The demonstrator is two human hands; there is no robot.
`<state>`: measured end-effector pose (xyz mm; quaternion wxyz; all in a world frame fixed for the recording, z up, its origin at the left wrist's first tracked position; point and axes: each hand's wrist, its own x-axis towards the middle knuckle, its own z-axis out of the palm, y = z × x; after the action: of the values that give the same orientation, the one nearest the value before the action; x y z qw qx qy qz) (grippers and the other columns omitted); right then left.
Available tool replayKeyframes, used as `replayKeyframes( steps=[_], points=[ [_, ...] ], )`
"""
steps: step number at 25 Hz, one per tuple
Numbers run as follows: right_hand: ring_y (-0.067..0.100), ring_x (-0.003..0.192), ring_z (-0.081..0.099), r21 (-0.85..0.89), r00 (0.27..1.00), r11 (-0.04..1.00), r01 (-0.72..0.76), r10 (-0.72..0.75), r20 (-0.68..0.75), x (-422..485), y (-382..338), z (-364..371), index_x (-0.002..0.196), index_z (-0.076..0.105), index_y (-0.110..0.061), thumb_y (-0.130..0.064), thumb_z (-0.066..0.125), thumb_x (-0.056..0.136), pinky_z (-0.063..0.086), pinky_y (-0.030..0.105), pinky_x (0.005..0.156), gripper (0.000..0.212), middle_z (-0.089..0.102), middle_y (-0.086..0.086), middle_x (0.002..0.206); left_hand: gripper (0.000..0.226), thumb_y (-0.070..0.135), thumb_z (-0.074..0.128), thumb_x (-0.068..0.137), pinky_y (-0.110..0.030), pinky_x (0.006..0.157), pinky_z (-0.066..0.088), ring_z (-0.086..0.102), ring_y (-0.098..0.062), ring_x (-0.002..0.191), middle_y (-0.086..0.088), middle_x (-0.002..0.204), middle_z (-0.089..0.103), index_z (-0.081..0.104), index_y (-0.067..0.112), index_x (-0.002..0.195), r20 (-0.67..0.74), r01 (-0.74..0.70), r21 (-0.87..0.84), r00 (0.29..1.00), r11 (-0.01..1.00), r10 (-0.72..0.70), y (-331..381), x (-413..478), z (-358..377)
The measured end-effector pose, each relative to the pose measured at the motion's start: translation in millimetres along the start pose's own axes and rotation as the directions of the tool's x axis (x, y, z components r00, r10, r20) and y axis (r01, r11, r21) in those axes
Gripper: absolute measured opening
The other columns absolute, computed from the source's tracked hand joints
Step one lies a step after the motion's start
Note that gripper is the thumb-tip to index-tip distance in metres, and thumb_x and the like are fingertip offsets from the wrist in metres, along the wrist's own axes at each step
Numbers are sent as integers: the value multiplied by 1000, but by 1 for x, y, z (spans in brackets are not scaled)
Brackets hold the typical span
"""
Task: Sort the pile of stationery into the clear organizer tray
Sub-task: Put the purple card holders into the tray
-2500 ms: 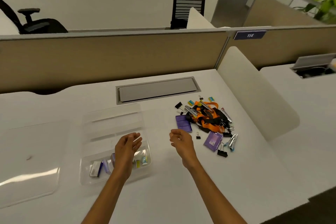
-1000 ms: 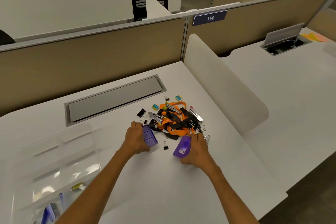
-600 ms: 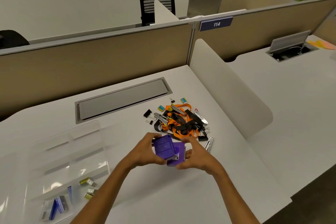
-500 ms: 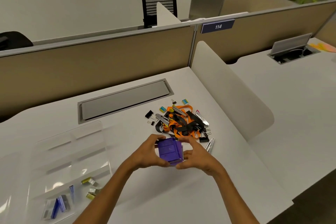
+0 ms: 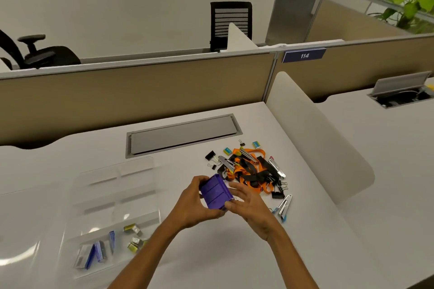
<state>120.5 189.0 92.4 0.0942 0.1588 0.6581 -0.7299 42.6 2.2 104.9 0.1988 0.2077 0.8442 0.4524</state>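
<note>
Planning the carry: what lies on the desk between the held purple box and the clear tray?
Nothing: the head view shows bare white desk between the purple box and the clear tray, apart from the left hand gripping the box.

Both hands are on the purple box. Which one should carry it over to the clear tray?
Left, probably. The left hand grips the purple box on its tray side, and the clear tray lies left of it. The right hand sits beside the pile.

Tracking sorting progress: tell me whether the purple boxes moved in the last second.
Yes. From beside the pile, the purple boxes have come together between the left hand and right hand, nearer the person.
</note>
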Motion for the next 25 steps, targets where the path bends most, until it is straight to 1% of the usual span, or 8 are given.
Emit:
replayKeyframes(
  steps=[2, 5, 10, 13, 17, 19, 21, 25],
  points=[
    [-1, 106, 65, -14, 998, 1000, 9, -10, -69, 7, -1, 24, 119, 58, -38, -44, 87, 64, 56, 19, 76, 62, 67, -15, 116, 90, 45, 89, 56, -5, 67, 48, 54, -12, 107, 16, 125, 47, 34, 33, 127, -102, 10, 20, 995, 1000, -8, -4, -7, -8],
    [13, 99, 71, 30, 989, 999, 18, -13, -145, 22, -7, 66, 113, 62, -30, -26, 82, 75, 59, 27, 80, 43, 73, -1, 109, 94, 45, 89, 56, -15, 81, 50, 52, -13, 110, 9, 130, 48, 35, 27, 131, -231, 46, 24, 972, 999, -40, -14, -23, -26],
    [22, 88, 74, 58, 996, 998, -1, 6, -90, 54, -27, 126, 112, 63, -15, -9, 66, 90, 62, 35, 72, 23, 75, 7, 99, 111, 47, 92, 49, -23, 98, 45, 46, -7, 120, 13, 137, 42, 31, 28, 140, -263, 119, -41, 956, 992, -126, -42, -57, -94],
    [23, 89, 71, -82, 1000, 997, 15, -16, -15, 78, -35, 167, 115, 62, -10, -12, 61, 93, 59, 37, 74, 22, 72, 12, 103, 99, 32, 91, 58, -29, 102, 45, 45, -8, 123, 11, 138, 44, 36, 24, 139, -371, 158, -116, 909, 981, -191, -76, -87, -148],
    [26, 100, 66, -296, 994, 953, 60, -29, 107, 106, -34, 240, 114, 64, -12, -14, 60, 94, 59, 41, 85, 20, 67, 14, 110, 57, 6, 71, 83, -36, 104, 45, 51, -19, 123, -1, 135, 52, 45, 18, 133, -569, 175, -183, 784, 967, -250, -130, -124, -207],
    [20, 94, 65, -379, 987, 921, 83, -25, 156, 113, -27, 271, 113, 65, -14, -17, 61, 94, 61, 32, 75, 20, 65, 9, 108, 47, -1, 59, 90, -36, 105, 44, 53, -20, 123, -1, 132, 53, 46, 17, 130, -617, 178, -188, 743, 966, -257, -147, -132, -221],
    [11, 84, 61, -473, 984, 874, 110, -30, 173, 121, -17, 305, 111, 67, -14, -18, 63, 92, 54, 18, 62, 20, 64, 5, 103, 43, -5, 51, 92, -33, 105, 42, 53, -21, 123, -3, 133, 54, 47, 15, 130, -628, 190, -174, 734, 966, -257, -166, -136, -231],
    [18, 95, 59, -642, 988, 757, 120, -27, 153, 131, 6, 351, 113, 65, -6, -16, 62, 92, 44, 19, 76, 24, 65, 10, 113, 46, -12, 42, 92, -35, 108, 40, 51, -22, 125, -7, 135, 54, 47, 11, 131, -609, 215, -151, 749, 965, -262, -192, -138, -235]
  ],
)
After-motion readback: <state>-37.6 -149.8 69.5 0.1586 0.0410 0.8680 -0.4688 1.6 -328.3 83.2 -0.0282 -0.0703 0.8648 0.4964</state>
